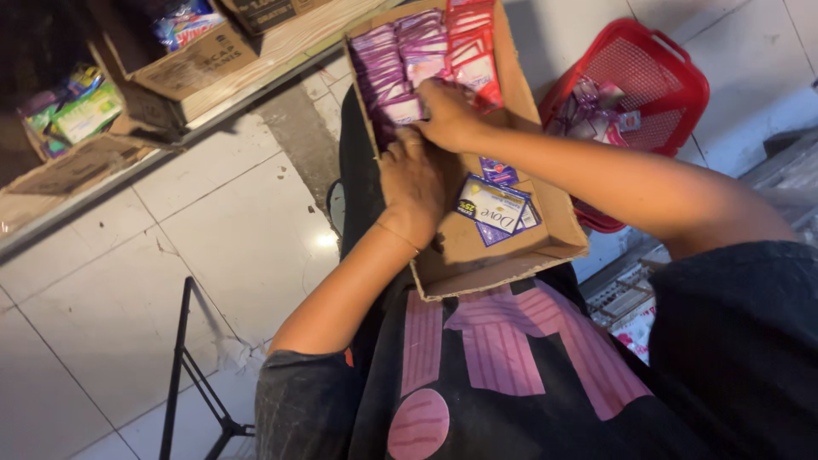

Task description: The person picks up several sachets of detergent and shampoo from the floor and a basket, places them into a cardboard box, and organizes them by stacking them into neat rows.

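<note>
A shallow brown cardboard box point(477, 255) rests on my lap. Rows of purple sachets point(388, 60) fill its far left side, and red sachets point(473, 34) stand at the far right. My right hand point(447, 115) presses on a sachet at the near end of the rows. My left hand point(413, 183) lies flat on the box floor just below the purple rows, fingers together at the sachets' ends. A few loose blue-and-white sachets point(494, 209) lie on the bare box floor near my right forearm.
A red plastic basket point(656, 77) with several small sachets stands on the floor to the right. Open cardboard boxes of packaged goods point(183, 64) sit on a low wooden shelf at the upper left. A black metal stand point(183, 366) rests on the white tiled floor.
</note>
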